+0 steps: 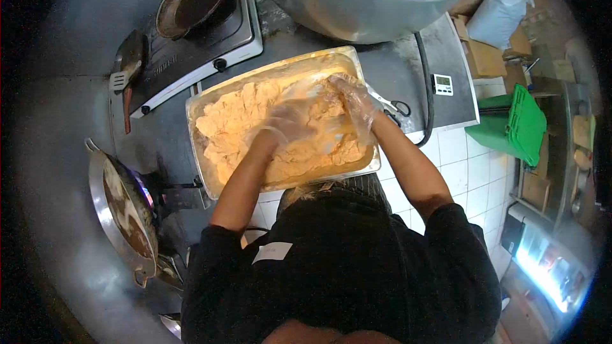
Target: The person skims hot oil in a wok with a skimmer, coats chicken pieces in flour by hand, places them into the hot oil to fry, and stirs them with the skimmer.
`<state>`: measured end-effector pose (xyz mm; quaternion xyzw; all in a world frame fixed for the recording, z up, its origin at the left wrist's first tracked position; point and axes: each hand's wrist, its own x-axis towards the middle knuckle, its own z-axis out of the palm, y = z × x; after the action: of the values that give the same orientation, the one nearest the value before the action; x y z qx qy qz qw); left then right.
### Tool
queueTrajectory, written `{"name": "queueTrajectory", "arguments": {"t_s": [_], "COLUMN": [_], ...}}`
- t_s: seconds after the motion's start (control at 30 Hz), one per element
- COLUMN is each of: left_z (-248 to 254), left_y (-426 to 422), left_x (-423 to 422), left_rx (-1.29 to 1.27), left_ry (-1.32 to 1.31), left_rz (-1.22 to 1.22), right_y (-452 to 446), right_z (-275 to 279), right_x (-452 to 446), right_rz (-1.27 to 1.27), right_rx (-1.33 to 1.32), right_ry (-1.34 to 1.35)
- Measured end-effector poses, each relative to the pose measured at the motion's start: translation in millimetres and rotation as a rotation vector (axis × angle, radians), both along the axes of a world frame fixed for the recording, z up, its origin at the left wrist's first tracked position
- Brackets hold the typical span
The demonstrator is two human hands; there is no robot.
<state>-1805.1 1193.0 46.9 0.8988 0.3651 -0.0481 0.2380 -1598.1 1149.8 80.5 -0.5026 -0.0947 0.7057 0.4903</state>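
Observation:
A large rectangular tray (210, 185) holds orange-tinted flour or breading (299, 169), with lumpy coated pieces (239, 111) heaped along its left side. My left hand (290, 122), in a clear plastic glove, is over the middle of the tray and blurred by motion; its fingers cannot be made out. My right hand (354, 99), gloved too, reaches in at the tray's right side, its fingers curled at a coated piece (326, 103) that is partly hidden.
Behind the tray sits a big metal bowl (363, 16). Scissors (392, 103) and a timer (442, 85) lie to the right, near a black hose (426, 89). A stove (191, 67) with a pan (194, 0) and a wok of oil (127, 210) are left. A green bin (519, 127) stands right.

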Motion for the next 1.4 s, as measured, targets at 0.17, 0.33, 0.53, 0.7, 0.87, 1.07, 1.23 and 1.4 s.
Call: {"name": "queueTrajectory", "arguments": {"t_s": [0.17, 0.33, 0.53, 0.7, 0.87, 1.07, 1.23, 1.4], "left_z": [-20, -31, -20, -42, -54, -20, -4, -6], "left_y": [-22, 14, 20, 59, 43, 2, -12, -21], "left_x": [7, -24, -54, -49, -69, -18, -2, -25], "left_rx": [0.215, -0.179, 0.071, -0.029, -0.750, -0.622, -0.290, -0.335], "left_ry": [0.273, -0.017, 0.250, 0.328, -0.704, -0.929, -0.656, -0.875], "left_rz": [-0.139, 0.199, -0.091, -0.245, 0.341, 0.484, 0.479, 0.514], "right_y": [-10, -23, -31, -35, -30, -9, -3, 8], "right_z": [4, 21, 12, 24, 13, 28, 9, 1], "right_x": [11, 10, 1, -14, -14, -31, -48, -56], "right_rz": [0.148, 0.196, 0.204, 0.155, 0.105, 0.050, 0.069, 0.150], "right_rx": [0.041, 0.098, 0.033, -0.014, 0.012, -0.002, 0.070, 0.052], "right_ry": [-0.087, -0.106, -0.090, -0.004, 0.109, 0.196, 0.294, 0.189]}}
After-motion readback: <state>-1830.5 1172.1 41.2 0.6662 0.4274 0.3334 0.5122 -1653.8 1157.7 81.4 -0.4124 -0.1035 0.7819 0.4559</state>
